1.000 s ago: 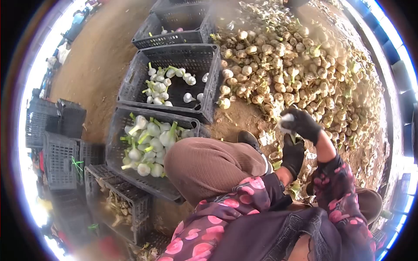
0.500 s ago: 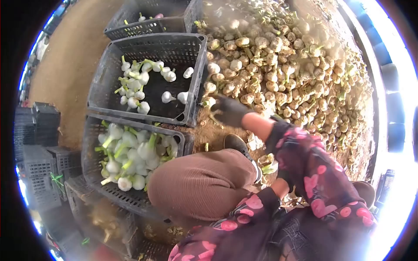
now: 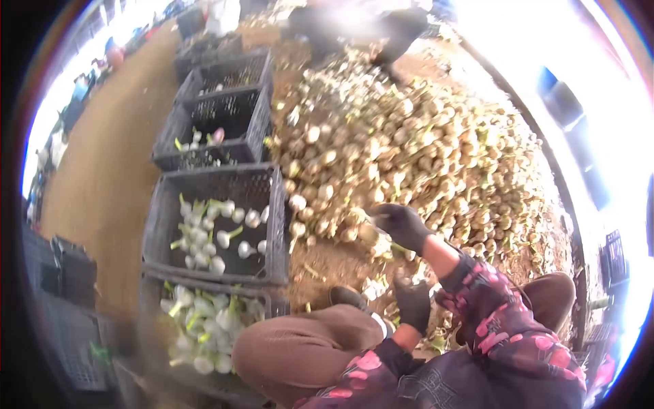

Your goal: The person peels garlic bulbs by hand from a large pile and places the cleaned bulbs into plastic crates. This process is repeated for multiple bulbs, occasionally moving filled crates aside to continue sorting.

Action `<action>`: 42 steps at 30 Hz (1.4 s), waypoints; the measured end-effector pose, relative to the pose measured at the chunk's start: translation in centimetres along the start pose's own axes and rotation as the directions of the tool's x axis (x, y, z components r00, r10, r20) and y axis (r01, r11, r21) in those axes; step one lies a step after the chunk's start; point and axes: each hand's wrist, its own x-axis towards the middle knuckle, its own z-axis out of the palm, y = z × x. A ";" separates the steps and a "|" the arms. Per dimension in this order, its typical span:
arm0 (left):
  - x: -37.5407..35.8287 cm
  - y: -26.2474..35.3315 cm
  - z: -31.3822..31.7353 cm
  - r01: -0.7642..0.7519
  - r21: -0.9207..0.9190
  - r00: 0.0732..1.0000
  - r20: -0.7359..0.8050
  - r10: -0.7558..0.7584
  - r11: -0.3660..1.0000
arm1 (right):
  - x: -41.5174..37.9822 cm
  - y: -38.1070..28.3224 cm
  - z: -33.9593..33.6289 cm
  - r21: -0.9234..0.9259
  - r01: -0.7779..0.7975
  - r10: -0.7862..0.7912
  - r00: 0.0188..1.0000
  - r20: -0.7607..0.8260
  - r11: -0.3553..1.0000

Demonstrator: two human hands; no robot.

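Observation:
My right hand (image 3: 402,228), in a dark glove, is over the near edge of a pile of garlic (image 3: 436,163). Its fingers are closed at a pale garlic bulb (image 3: 370,236), blurred by motion, which it appears to grip. Just below, my left hand (image 3: 413,305), also gloved, is held above the ground between my knees. Its fingers are curled, and what they hold, if anything, does not show clearly. Loose peelings (image 3: 375,288) lie beside it.
On the left stand black crates in a row: one with some white bulbs (image 3: 151,232), a fuller one nearest my knee (image 3: 276,305), and others (image 3: 255,146) farther off. A person in dark clothes (image 3: 402,34) is beyond the pile. More crates (image 3: 68,341) stand lower left.
My head view has tilted up, showing more of the far end. My right hand has drawn back from beside the crate toward my left hand, which has come out into view.

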 end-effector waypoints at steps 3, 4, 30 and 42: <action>0.5 3.2 -0.5 -0.177 0.068 0.984 0.012 0.176 0.982 | -5.9 -5.9 -6.8 -0.082 -0.235 0.228 0.970 -0.086 0.968; 0.0 4.9 -0.6 -0.195 0.042 0.979 0.075 0.191 0.980 | -7.6 -5.7 -7.7 -0.114 -0.201 0.195 0.979 -0.066 0.973; 0.1 7.9 -1.1 -0.062 0.138 0.958 0.287 0.020 0.989 | -18.3 -2.5 -6.4 0.260 -0.110 0.145 0.982 -0.117 0.959; 0.5 7.6 -1.2 -0.092 0.025 0.930 0.358 0.077 0.995 | -18.4 -2.1 -7.4 -0.051 0.081 -0.089 0.978 -0.190 0.995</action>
